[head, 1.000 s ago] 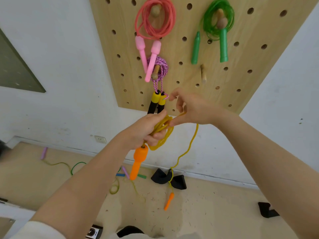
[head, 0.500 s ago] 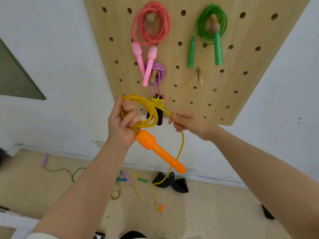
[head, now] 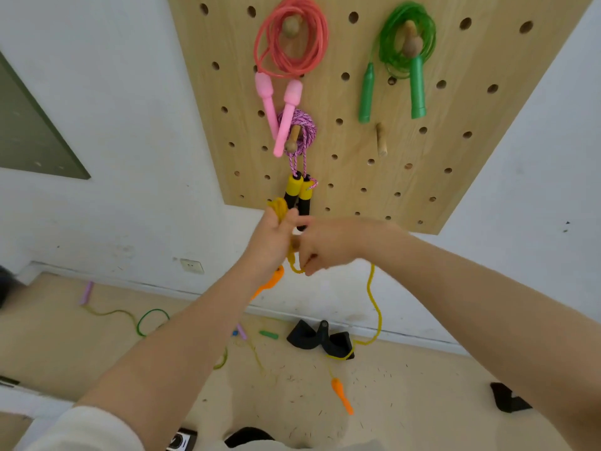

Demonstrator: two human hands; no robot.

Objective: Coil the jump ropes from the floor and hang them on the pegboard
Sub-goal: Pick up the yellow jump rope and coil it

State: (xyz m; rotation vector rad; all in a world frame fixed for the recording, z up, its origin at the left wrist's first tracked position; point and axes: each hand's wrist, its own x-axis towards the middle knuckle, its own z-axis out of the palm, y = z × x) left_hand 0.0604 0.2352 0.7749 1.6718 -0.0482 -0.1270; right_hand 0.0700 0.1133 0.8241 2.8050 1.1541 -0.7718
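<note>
While the left hand (head: 271, 242) grips its coils, right-hand fingers (head: 309, 266) pinch the yellow rope (head: 374, 304).

My left hand (head: 271, 242) grips coils just below the pegboard (head: 432, 177); my right hand (head: 328, 245) pinches beside it, arms raised.

The floor (head: 406, 415) is beige and carries an orange handle (head: 342, 396) on a yellow cord (head: 338, 356), two black pieces (head: 320, 338) near the wall, a green loop (head: 151, 320) (thin), and a lilac handle (head: 86, 291).
</note>
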